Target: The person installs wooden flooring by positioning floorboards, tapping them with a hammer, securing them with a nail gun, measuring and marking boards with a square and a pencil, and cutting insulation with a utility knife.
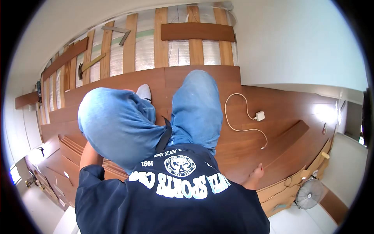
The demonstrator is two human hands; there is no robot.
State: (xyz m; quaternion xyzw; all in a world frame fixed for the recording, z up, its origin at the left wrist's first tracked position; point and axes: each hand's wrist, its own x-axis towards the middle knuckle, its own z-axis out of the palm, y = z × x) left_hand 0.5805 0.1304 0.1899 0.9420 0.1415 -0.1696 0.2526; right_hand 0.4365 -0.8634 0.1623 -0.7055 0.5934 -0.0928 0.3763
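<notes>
I am crouched on brown wooden flooring (156, 78), with both jeans-covered knees bent in front of me. My right hand (255, 174) is low at the right, beside my dark shirt and over the floor boards. It looks small and foreshortened, and its finger positions and any contents cannot be made out. My left forearm (90, 156) passes down beside my left knee, and the leg hides my left hand. A grey-socked foot (144, 92) rests on the flooring near the edge of the laid boards.
Loose planks (198, 31) lie across wooden joists (161, 50) ahead. A hammer (80, 71) and a metal square (124, 36) are at the upper left. A white charger (260, 116) with cable, a loose board (290, 140), cardboard (280, 197) and a fan (309, 194) are right; stacked boards (74, 150) are left.
</notes>
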